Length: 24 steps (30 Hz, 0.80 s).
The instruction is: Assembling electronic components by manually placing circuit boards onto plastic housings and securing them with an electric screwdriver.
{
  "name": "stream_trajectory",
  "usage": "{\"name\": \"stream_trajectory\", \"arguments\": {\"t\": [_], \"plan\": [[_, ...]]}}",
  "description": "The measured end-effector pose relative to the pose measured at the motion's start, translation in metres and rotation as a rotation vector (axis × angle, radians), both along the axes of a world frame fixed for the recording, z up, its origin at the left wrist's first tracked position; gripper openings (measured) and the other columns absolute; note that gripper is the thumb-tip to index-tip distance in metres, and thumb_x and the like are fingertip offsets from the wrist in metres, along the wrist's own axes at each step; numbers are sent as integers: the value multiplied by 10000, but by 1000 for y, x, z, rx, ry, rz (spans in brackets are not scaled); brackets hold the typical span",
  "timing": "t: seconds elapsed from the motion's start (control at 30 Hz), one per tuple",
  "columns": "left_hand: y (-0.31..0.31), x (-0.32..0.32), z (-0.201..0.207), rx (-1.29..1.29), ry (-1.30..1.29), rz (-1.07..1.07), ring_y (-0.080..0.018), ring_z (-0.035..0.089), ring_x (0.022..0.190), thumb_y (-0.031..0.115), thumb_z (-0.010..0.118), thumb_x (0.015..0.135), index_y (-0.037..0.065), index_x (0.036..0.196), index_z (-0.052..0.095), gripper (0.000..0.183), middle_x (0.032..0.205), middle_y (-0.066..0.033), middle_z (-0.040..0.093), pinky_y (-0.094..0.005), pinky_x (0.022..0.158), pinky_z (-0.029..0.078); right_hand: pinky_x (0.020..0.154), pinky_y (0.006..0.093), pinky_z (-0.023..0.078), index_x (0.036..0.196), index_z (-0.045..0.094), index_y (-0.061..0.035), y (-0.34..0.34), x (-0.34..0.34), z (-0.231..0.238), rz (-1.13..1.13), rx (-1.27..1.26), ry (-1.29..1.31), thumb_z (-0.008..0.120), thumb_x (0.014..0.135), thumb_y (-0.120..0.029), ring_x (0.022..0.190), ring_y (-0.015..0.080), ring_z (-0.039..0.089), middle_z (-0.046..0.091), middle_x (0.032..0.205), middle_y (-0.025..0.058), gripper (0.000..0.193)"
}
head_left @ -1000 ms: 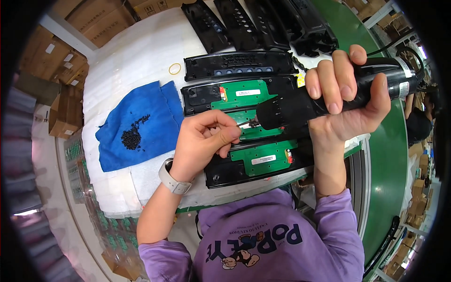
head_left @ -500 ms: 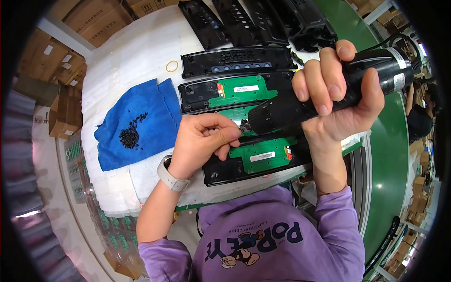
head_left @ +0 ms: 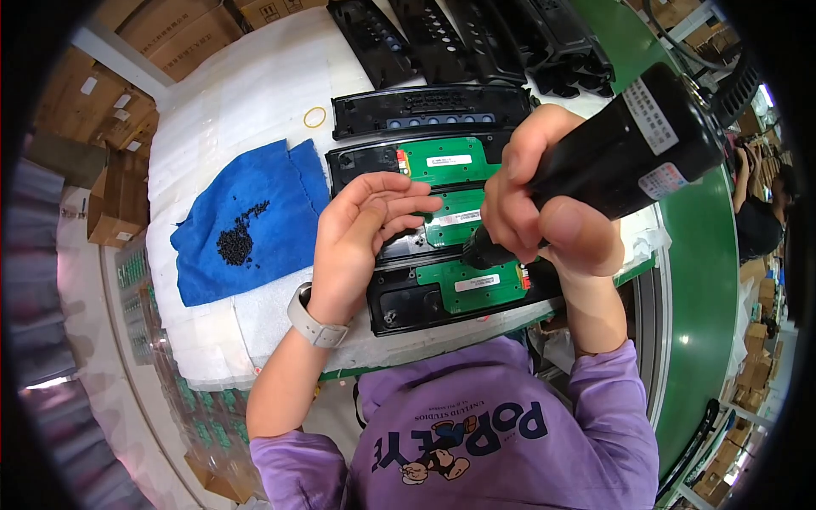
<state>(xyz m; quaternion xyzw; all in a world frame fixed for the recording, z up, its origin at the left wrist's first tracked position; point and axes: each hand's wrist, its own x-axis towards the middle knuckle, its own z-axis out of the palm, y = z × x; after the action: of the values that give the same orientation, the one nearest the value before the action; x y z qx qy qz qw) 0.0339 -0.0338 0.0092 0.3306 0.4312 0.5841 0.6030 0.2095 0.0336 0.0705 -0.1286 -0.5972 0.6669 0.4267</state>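
Observation:
My right hand (head_left: 552, 195) is wrapped round a black electric screwdriver (head_left: 633, 144), its body tilted up to the right. The screwdriver's dark nose points down at the upper edge of the nearest green circuit board (head_left: 476, 287); its very tip is hidden. My left hand (head_left: 361, 221) hovers just left of the middle circuit board (head_left: 455, 218), palm turned up, fingers loosely stretched and nothing plainly visible in them. Each board sits in a long black plastic housing (head_left: 399, 308). Left of my hand, a pile of small black screws (head_left: 235, 244) lies on a blue cloth (head_left: 285, 191).
Beyond these lie another housing with its board (head_left: 449, 160) and a black panel with bluish inserts (head_left: 438, 113). Several black housings (head_left: 433, 38) stand at the far edge. A yellow rubber band (head_left: 314, 116) rests on the white table cover (head_left: 229, 110). The screwdriver's cable (head_left: 667, 38) runs upward.
The screwdriver has swung from nearly level to nose-down, its nose moving toward the nearest board. My left fingers have opened from a pinch and drawn slightly away from the nose.

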Motion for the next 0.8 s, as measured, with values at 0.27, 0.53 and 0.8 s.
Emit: {"name": "stream_trajectory", "arguments": {"t": [0.27, 0.53, 0.8], "plan": [[-2, 0, 2, -39, -22, 28, -200, 646, 746, 181, 346, 974, -9, 1003, 472, 230, 888, -168, 616, -242, 610, 494, 378, 215, 341, 861, 438, -13, -8, -7, 5, -10, -19, -47, 650, 711, -157, 400, 89, 410, 459, 545, 23, 297], [-5, 5, -2, 9, 86, 14, -23, 282, 449, 201, 398, 959, 28, 970, 494, 199, 519, 37, 364, -187, 405, 210, 473, 211, 403, 746, 451, -9, -6, -15, -2, 45, 90, -97, 644, 658, -47, 503, 97, 491, 524, 600, 58, 216], [-3, 8, -1, 3, 88, 52, -45, 412, 486, 106, 497, 908, 37, 961, 467, 92, 713, -67, 597, -172, 429, 305, 469, 203, 397, 778, 473, -11, -11, -12, -5, 19, 71, -74, 695, 655, -126, 497, 86, 489, 510, 581, 41, 279]]}}
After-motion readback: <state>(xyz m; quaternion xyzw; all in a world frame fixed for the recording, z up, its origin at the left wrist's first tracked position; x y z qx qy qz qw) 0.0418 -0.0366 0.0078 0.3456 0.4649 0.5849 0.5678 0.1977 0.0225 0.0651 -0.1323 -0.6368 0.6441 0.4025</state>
